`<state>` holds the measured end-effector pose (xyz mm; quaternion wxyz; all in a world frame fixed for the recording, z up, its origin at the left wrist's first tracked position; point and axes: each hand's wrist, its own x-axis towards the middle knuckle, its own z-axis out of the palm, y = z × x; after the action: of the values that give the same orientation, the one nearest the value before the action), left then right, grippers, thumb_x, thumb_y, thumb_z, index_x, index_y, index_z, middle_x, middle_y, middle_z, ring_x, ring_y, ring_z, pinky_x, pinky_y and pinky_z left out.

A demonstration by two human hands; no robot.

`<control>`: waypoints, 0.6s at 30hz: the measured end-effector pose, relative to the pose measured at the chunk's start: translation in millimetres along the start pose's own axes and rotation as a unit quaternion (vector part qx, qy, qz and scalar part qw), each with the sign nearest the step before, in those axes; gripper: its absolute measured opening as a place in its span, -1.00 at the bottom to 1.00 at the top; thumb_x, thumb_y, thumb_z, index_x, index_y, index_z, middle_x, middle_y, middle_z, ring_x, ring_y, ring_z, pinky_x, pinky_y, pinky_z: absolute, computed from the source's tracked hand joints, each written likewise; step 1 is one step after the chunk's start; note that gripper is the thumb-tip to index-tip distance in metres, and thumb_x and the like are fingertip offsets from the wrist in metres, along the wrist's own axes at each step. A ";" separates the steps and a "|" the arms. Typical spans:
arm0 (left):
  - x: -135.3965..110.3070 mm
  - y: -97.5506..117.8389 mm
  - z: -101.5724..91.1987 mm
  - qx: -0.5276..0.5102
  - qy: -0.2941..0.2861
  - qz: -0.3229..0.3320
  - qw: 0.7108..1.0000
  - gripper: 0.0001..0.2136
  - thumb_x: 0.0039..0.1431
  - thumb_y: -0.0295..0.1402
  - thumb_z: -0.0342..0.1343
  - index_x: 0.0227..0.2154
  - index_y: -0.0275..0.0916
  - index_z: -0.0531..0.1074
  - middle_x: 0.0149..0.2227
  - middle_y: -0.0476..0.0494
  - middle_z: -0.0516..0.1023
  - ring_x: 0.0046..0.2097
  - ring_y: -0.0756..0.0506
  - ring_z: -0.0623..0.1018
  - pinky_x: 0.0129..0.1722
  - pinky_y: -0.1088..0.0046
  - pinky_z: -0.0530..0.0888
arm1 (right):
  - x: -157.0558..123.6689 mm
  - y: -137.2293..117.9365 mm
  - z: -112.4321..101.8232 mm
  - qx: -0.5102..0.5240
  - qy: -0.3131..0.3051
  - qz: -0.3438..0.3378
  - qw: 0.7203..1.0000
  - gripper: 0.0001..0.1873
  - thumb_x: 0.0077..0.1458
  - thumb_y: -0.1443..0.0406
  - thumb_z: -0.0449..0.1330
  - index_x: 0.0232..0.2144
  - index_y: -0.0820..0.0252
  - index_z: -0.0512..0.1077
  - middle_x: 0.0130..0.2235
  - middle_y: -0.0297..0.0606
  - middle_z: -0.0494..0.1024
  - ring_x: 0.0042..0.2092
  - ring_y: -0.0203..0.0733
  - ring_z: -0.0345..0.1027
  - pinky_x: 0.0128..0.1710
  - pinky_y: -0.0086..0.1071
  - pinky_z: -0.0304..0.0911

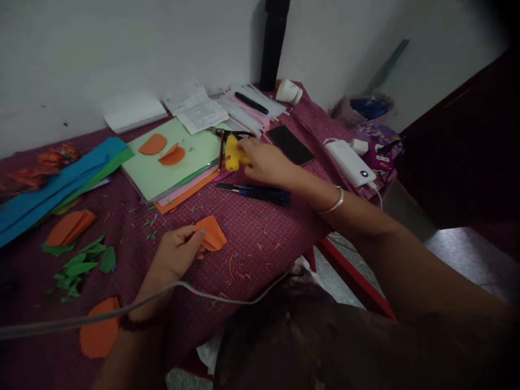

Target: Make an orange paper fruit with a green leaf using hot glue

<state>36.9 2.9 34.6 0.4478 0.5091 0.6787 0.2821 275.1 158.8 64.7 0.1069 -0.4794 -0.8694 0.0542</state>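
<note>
My left hand (177, 253) pinches a folded orange paper piece (212, 233) just above the maroon checked cloth (260, 227). Farther back, my right hand (266, 161), a bangle on its wrist, closes around a small yellow object (233, 153) at the edge of a stack of coloured paper sheets (174, 162). Two orange paper petals (162, 150) lie on the green top sheet. Dark pens (254, 191) lie just under my right forearm.
Blue and green paper strips (60, 181) lie at left, with orange pieces (69, 227) and green leaf cut-outs (81, 265). A black phone (290, 144), white power bank (349, 162), paper cup (288, 91) and printed papers (199, 111) sit behind. A cable (162, 295) crosses the front.
</note>
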 end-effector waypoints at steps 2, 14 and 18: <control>-0.6 0.3 -0.3 -0.003 -0.006 -0.002 1.000 -0.65 -0.09 0.00 0.15 -0.65 -0.21 0.47 -0.65 -0.05 0.45 -0.57 -0.03 0.44 -0.53 0.48 0.41 | -14.3 5.6 -15.2 0.096 0.052 -0.014 0.994 -0.53 0.27 0.30 0.10 0.19 0.36 0.22 0.08 0.05 0.48 0.01 -0.02 0.43 -0.06 -0.21 0.36; -5.1 3.2 -1.1 0.000 -0.019 0.005 1.000 -0.69 0.02 -0.08 0.14 -0.55 -0.24 0.53 -0.54 -0.10 0.57 -0.51 -0.03 0.48 -0.49 0.50 0.44 | -104.5 -25.8 -5.2 0.628 -0.273 -0.009 0.729 -0.44 0.19 -0.02 0.29 -0.03 0.20 0.19 -0.26 -0.36 0.51 -0.58 -0.53 0.21 -0.64 -0.59 0.10; -5.1 3.0 -1.5 0.002 -0.018 0.007 1.000 -0.71 0.02 -0.10 0.14 -0.55 -0.23 0.53 -0.54 -0.10 0.58 -0.51 -0.03 0.48 -0.49 0.50 0.45 | -95.7 -27.6 4.0 0.600 -0.281 -0.027 0.749 -0.53 0.27 0.01 0.22 -0.04 0.20 0.20 -0.27 -0.35 0.51 -0.58 -0.53 0.22 -0.63 -0.59 0.15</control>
<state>37.2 -0.8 39.5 0.4567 0.5195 0.6679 0.2745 300.9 63.3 53.4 0.1252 -0.2559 -0.6612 0.6940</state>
